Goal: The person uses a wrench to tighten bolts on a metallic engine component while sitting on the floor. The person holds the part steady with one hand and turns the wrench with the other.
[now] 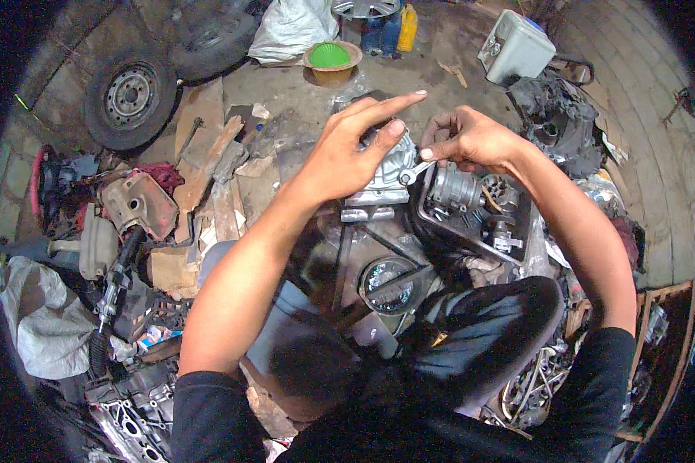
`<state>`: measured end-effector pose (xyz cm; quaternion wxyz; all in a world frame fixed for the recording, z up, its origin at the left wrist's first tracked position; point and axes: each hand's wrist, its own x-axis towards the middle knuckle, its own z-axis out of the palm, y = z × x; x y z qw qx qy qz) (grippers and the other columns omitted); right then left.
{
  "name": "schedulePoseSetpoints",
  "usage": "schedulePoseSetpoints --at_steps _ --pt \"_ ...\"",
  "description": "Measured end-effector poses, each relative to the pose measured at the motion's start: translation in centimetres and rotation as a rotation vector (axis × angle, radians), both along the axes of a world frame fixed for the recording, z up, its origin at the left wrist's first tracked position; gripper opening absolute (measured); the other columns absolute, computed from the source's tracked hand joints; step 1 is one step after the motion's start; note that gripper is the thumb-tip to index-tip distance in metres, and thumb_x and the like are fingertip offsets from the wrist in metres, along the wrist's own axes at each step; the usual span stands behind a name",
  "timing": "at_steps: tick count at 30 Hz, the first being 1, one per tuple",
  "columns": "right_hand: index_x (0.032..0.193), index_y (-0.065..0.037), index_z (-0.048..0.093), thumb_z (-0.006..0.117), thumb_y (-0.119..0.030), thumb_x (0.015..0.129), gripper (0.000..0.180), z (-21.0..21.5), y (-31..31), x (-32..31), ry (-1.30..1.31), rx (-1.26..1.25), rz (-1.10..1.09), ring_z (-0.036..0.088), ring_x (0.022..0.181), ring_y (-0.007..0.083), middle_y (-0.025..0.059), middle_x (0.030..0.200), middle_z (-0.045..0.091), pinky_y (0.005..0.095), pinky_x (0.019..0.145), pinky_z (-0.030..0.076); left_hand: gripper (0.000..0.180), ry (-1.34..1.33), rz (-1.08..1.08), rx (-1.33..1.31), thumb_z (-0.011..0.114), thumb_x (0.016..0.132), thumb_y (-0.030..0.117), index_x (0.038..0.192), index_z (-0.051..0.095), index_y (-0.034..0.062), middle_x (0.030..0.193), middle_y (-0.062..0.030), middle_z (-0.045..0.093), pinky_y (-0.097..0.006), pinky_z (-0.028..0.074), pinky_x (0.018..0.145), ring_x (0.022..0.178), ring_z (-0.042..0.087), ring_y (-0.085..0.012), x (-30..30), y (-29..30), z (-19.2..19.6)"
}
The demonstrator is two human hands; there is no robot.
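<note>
In front of me lies a silver cast-metal engine part [390, 166] with a bolt at its near right corner. My right hand [471, 143] pinches a small wrench [418, 171] between thumb and fingers, its ring end over that bolt. Above the left side of the casting is my left hand [354, 147], index finger stretched out and thumb apart. Nothing shows in it; whether its palm touches the metal is hidden. Just right of the casting, a dark metal tray [483, 251] holds a ribbed silver cylinder part [457, 189] and other small metal pieces.
A round dark pan [390, 285] sits between my legs. At the far left leans a wheel with tyre [129, 96]; a basin with a green bowl [332, 68] stands ahead. Scrap engine parts [135, 420] crowd the lower left. A white container [517, 50] lies at the far right.
</note>
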<state>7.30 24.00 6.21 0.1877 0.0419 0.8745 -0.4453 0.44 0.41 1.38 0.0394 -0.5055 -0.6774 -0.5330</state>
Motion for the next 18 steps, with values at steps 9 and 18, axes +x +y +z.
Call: schedulePoseSetpoints --at_steps 9,18 --pt "0.132 0.0 0.062 0.063 -0.027 0.099 0.043 -1.4 1.9 5.2 0.243 -0.29 -0.216 0.054 0.072 0.0099 -0.0022 0.08 0.056 0.0266 0.064 0.044 0.05 -0.05 0.08 -0.049 0.041 0.109 0.041 0.14 0.06 0.0076 0.138 -0.0127 0.064 -0.04 0.043 0.109 0.12 0.062 -0.0264 0.3 0.6 -0.1" --pt "0.125 0.001 0.064 0.054 -0.004 0.098 0.03 -3.5 -5.9 12.1 0.78 0.078 -0.204 0.067 0.103 0.0396 0.0229 0.107 0.069 0.0404 0.09 0.051 0.045 -0.025 0.087 0.036 0.047 0.107 0.038 0.137 0.063 0.0096 0.119 -0.0138 0.069 -0.038 0.047 0.098 0.105 0.063 -0.0243 0.4 0.6 -0.1"
